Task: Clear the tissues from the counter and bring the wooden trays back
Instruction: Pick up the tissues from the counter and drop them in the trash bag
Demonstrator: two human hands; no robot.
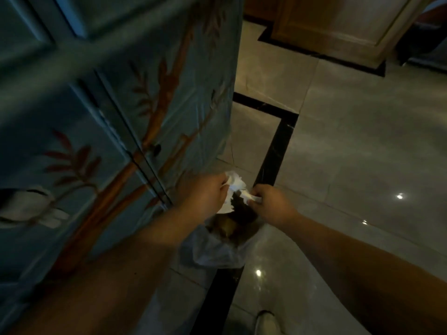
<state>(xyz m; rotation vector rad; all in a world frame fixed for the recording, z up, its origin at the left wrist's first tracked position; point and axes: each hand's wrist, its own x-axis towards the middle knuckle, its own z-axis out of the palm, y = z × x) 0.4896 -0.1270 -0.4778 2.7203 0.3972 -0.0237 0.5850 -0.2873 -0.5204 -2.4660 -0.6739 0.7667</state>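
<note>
Both our hands, left hand [205, 192] and right hand [271, 201], pinch tissues [235, 187]; fingers should release squarely above what seems the bin [217, 252] below

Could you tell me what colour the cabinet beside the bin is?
Blue-green cabinet, painted with brown bamboo stems; head view.

Bare forearms [135, 250], pale shoe [266, 322] below.
</note>
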